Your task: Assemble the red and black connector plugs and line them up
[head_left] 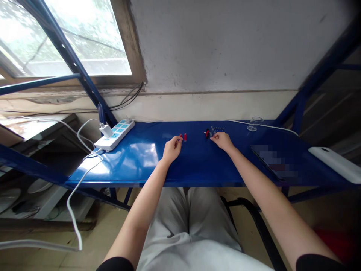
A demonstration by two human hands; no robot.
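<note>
- The left hand (172, 148) is held over the middle of the blue table (146, 171); its thumb and forefinger are brought close, but whether they are closed on anything cannot be told.
- Two small red pieces (185, 137) are seen side by side at the left fingertips, the nearer one partly covered; contact cannot be determined.
- The right hand (222, 141) is placed beside a small black-and-red item (207, 133); its thumb and forefinger are bent toward each other, and whether a piece is clamped cannot be told.
- A row of small dark pieces (219, 129) is located just beyond the right hand.
- A clear glass (254, 124) is observed farther right, near the back edge.
- A white power strip (121, 131) is positioned at the table's left end.
</note>
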